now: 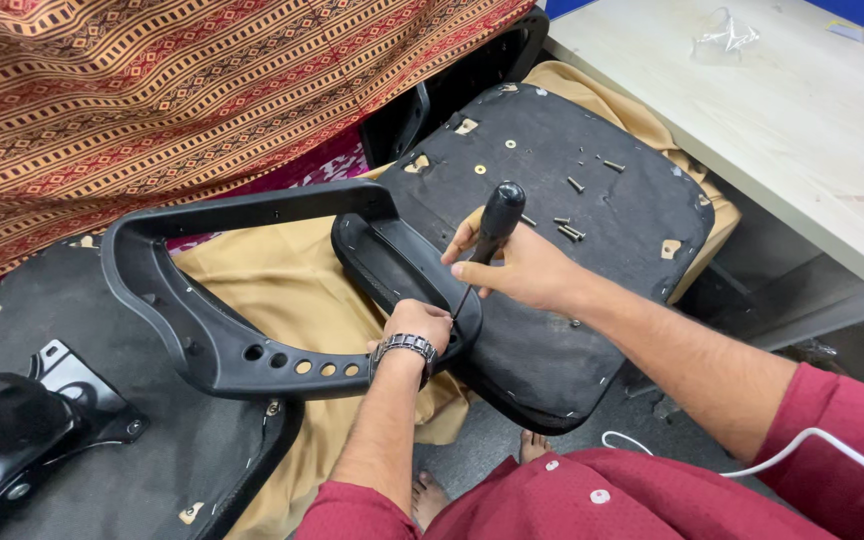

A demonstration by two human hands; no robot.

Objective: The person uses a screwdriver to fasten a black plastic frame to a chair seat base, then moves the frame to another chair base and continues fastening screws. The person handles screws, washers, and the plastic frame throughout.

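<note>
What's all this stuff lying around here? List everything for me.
Armrest frame: one, black plastic, lying across the middle, bridging the two panels.
Screwdriver: one, black handle, upright over the frame's near end.
Upturned seat panel: one, black underside, centre right.
Loose screws: several, dark metal, on that panel; the exact count is unclear.
Second panel with metal bracket: one, black, lower left.
Tan cloth: one, under the parts.
Patterned fabric: one, red and gold stripes, top left.
Table: one, pale wood, top right.
Clear plastic bag: one, on the table.
White cable: one, lower right.
Left hand: wristwatch on, gripping the frame's end.
Right hand: gripping the screwdriver.
</note>
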